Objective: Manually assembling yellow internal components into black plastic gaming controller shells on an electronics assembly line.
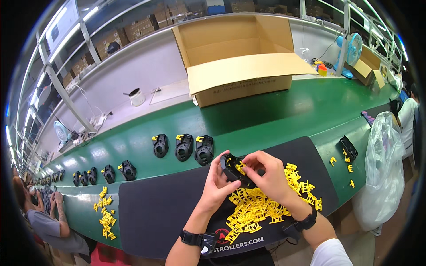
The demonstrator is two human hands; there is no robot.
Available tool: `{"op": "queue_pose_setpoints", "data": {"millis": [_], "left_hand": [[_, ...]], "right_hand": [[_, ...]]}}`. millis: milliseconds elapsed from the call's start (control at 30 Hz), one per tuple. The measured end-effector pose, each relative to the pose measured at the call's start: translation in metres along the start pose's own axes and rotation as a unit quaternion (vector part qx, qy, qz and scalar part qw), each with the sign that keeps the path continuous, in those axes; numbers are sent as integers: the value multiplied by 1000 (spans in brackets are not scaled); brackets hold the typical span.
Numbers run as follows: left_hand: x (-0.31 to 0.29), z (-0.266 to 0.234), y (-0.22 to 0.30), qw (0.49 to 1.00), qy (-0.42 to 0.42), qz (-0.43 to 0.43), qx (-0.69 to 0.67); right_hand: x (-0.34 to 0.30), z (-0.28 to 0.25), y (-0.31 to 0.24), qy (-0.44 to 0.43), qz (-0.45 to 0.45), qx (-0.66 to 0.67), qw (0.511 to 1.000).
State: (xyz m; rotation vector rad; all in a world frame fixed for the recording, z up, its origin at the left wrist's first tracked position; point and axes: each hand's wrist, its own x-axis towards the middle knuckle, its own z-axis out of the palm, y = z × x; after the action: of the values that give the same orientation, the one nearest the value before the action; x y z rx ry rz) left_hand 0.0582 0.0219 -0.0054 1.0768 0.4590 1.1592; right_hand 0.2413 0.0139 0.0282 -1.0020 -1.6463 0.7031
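Observation:
My left hand grips a black plastic housing, thumb along its near side and fingers behind it. Over the housing's open side, my right hand is closed, its thumb and fingertips pinching a small yellow plastic clip. The clip touches the housing; how deep it sits in it is hidden by my fingers. Right beneath both hands lies a loose pile of yellow plastic clips on a black mat.
Black housings with yellow clips line the green bench beyond the mat and to the left. A cardboard box stands behind. More yellow clips lie left; a black housing and plastic bag are right. Someone works far left.

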Motion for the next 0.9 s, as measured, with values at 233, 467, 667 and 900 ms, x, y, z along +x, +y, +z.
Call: {"op": "queue_pose_setpoints", "data": {"millis": [233,467,667,900], "left_hand": [[2,4,-9,1000,0,-21,-8],[0,5,-13,999,-13,-23,24],[1,3,-7,995,3,-80,-59],[-4,-3,-7,984,-19,-140,-105]], "right_hand": [[1,0,-1,68,-67,-94,991],[-2,-3,6,59,-108,-163,979],[5,-10,1,53,2,17,998],[3,-8,17,-130,75,45,988]]}}
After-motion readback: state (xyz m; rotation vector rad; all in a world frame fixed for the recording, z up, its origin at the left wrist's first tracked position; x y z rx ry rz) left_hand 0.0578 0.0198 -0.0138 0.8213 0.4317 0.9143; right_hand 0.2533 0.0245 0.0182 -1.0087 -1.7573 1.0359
